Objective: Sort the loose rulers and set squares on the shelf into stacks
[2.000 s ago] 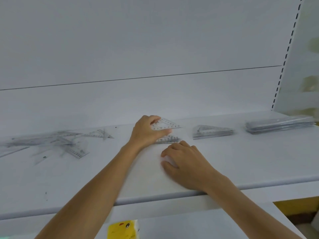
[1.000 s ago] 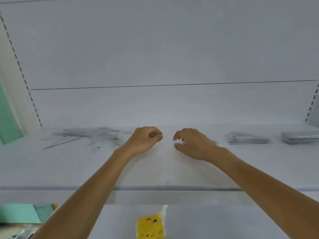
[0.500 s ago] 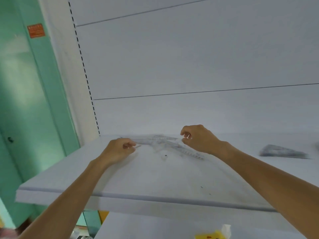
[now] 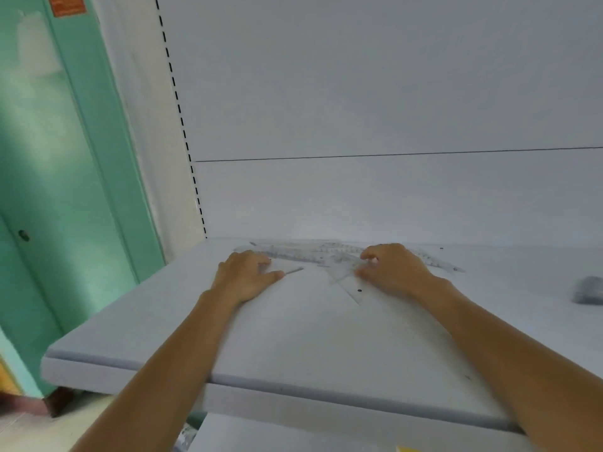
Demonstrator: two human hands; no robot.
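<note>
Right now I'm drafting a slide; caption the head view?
The left hand and right hand touch a loose pile of clear plastic rulers and set squares on a white shelf.

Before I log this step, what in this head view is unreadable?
Head view, the loose pile: clear pieces overlap and blur, count unclear.
Head view, the left hand and right hand: knuckles hide the fingers, grip unclear.
Head view, the grey stack: blurred, cut by the right edge.

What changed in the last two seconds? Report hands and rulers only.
The left hand let go of a set square at the mid-shelf stack. Both hands moved left to the loose pile; the right hand touches it too. The pile is still unsorted, and the finished stack is unmoved.
</note>
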